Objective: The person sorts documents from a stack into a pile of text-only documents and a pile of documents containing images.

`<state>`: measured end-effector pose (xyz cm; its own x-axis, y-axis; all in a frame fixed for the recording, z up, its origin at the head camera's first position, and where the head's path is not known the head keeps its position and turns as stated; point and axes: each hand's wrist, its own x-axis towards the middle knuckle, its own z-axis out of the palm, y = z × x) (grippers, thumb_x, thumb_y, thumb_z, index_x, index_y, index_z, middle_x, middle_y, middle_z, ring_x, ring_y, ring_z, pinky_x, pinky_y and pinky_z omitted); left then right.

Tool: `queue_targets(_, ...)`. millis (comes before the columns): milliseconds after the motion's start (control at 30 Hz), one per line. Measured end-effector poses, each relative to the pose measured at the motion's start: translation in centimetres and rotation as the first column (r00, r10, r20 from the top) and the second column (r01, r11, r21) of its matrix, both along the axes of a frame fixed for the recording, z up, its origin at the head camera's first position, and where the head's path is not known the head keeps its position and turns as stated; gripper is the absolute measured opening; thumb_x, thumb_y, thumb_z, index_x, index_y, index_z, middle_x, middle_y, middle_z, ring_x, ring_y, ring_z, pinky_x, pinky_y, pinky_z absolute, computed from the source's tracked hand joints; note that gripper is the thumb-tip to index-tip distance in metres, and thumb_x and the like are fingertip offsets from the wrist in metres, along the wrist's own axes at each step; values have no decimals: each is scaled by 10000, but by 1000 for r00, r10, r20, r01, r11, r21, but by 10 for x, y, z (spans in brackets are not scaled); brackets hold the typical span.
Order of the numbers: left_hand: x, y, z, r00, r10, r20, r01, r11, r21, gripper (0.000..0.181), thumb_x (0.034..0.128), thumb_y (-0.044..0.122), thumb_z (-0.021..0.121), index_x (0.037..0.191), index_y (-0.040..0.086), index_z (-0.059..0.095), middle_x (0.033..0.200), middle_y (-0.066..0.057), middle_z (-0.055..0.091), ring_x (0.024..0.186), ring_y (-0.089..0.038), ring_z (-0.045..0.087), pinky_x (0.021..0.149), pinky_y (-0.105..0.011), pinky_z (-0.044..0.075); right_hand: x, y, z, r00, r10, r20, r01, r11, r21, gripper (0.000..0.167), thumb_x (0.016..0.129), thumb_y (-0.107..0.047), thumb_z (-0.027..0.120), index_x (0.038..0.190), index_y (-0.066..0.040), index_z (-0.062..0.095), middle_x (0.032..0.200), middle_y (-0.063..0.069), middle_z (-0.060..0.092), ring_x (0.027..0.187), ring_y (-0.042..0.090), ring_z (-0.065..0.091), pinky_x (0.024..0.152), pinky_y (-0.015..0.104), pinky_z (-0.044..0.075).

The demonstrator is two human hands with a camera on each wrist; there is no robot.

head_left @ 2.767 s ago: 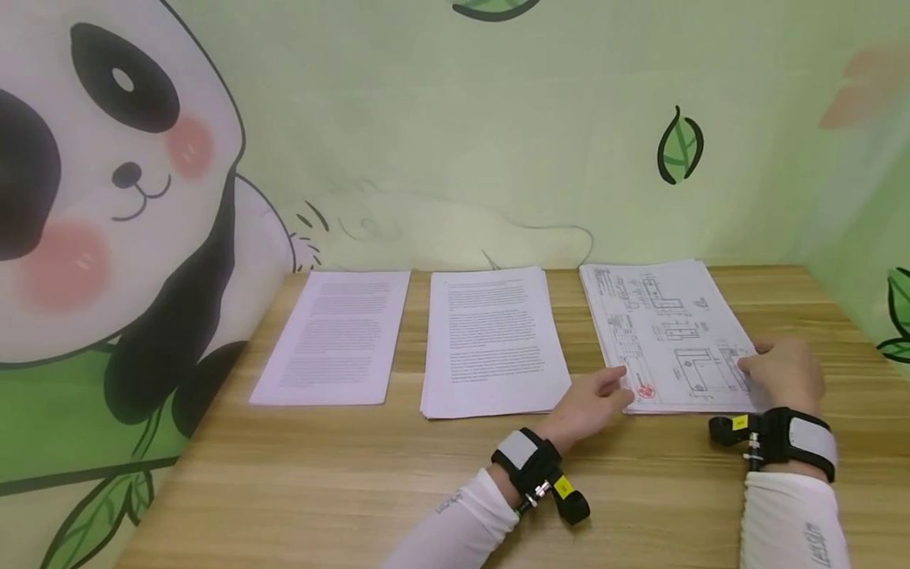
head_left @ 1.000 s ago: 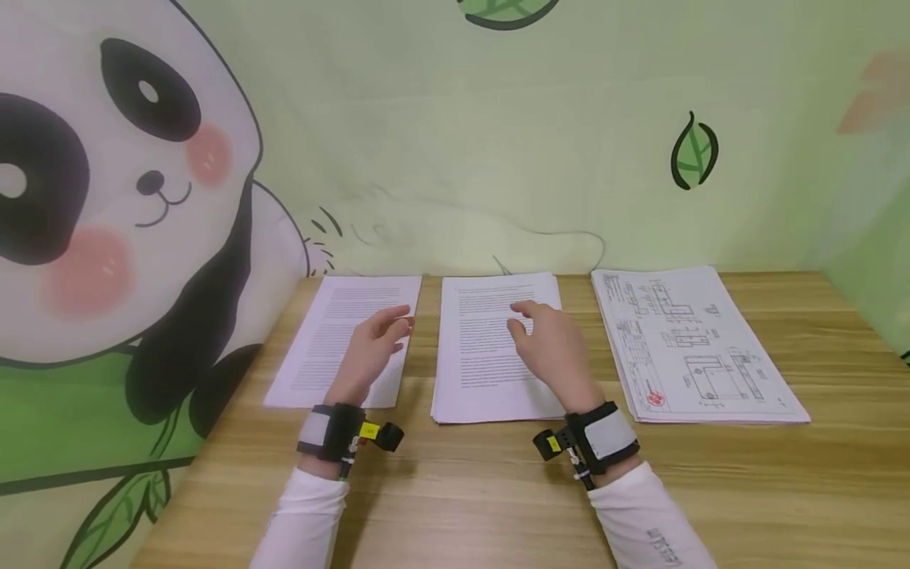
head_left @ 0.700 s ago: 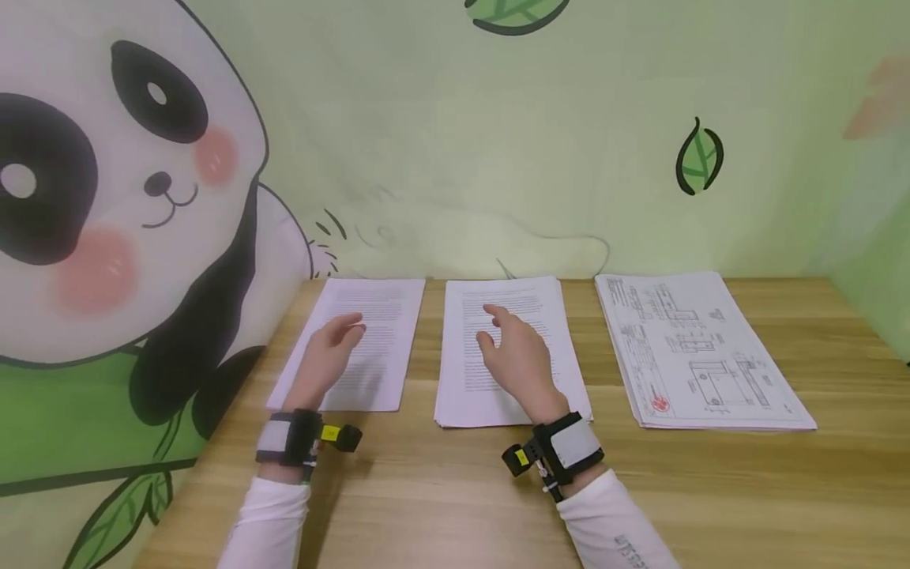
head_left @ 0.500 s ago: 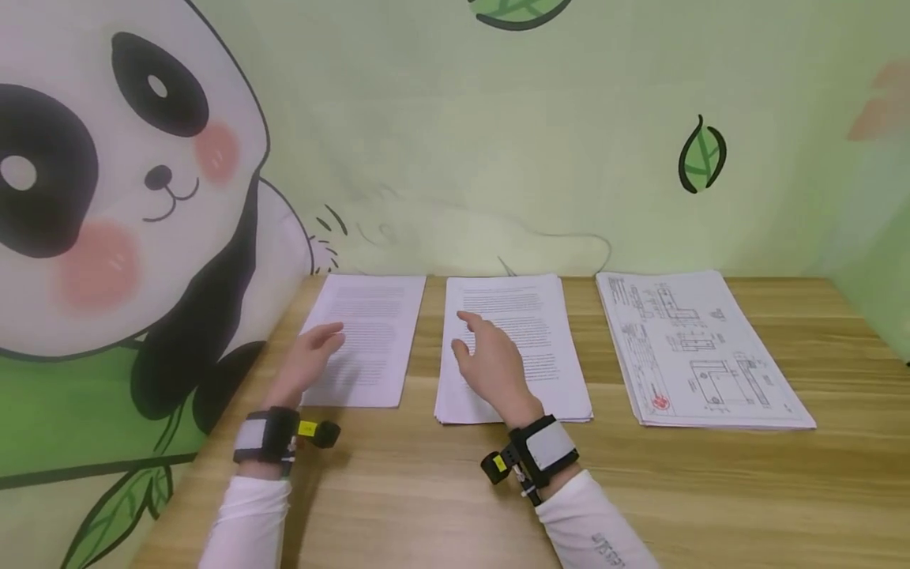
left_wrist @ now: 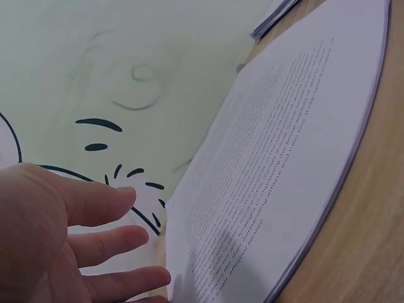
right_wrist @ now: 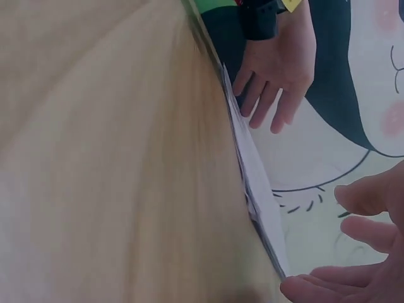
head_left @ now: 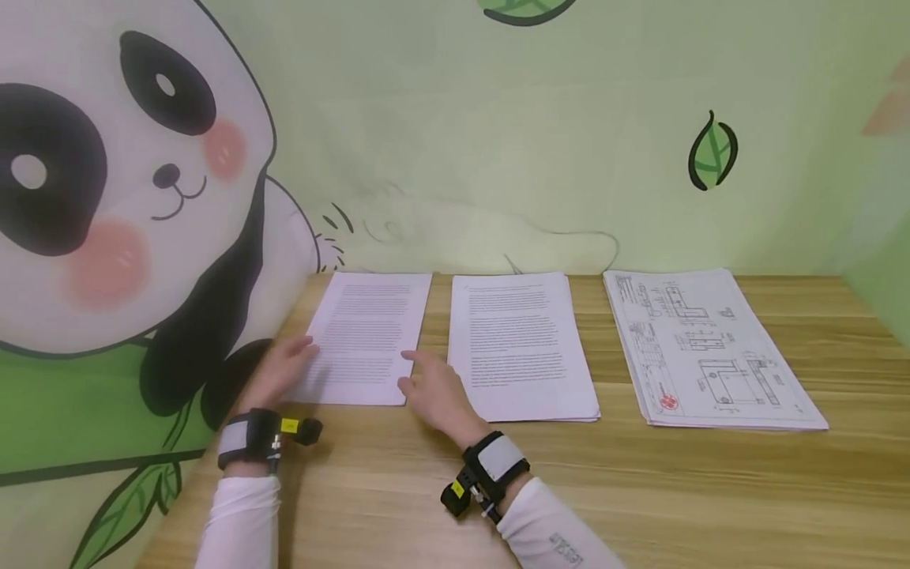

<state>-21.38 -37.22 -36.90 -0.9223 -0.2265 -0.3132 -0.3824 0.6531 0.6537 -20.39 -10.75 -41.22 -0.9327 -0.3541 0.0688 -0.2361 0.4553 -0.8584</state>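
Note:
In the head view, a stack of printed paper (head_left: 370, 336) lies at the left of the table, with small dark text on its top sheet. My left hand (head_left: 279, 371) is at its left edge, fingers fairly straight and apart; whether they touch the paper I cannot tell. On the other side my right hand (head_left: 437, 393) is beside the stack's right edge, thumb and fingers spread. The left wrist view shows the left hand (left_wrist: 82, 246) holding nothing, with the page beside its fingertips. In the right wrist view the right hand (right_wrist: 360, 252) has its fingertips by the stack's edge.
A middle stack of text pages (head_left: 522, 348) and a right stack topped by a technical drawing (head_left: 711, 356) with a red stamp lie in a row on the wooden table (head_left: 640, 490). Behind stands a green wall (head_left: 455, 142) with a panda picture.
Both hands have left the drawing stack on the right and moved left across the table. They have come down to either side of the left stack, which stays in place.

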Motion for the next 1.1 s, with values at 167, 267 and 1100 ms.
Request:
queue_targets(167,-1,-5,-5,1000,2,3,-2,1000,-8,676,1040,460,388,1571,69,237,1628,-232,227,1477,-452,251,1178,-638,246,3,-10,-10,1000,2,18,0,998,-64,485,948,-173,584,1416,-57,524,1463,161,539,1392,305,484,1155,480,395)
queue_targets(267,-2,-5,-7,1000,-1,6,1,1000,-13,679,1040,447,395,1575,68,221,1632,-237,209,1483,-454,236,1182,-639,235,3,-15,-14,997,15,73,-6,991,-133,565,942,-186,589,1473,-59,444,1492,174,502,1404,308,468,1168,481,380)
queue_targets(1100,-2,1,-7,999,35,40,-34,999,-20,715,1029,454,425,1597,117,153,1646,-219,190,1498,-442,231,1188,-643,234,-15,-6,-6,821,13,571,310,830,-464,747,906,-169,638,1559,-84,284,1551,213,370,706,134,533,609,183,501)
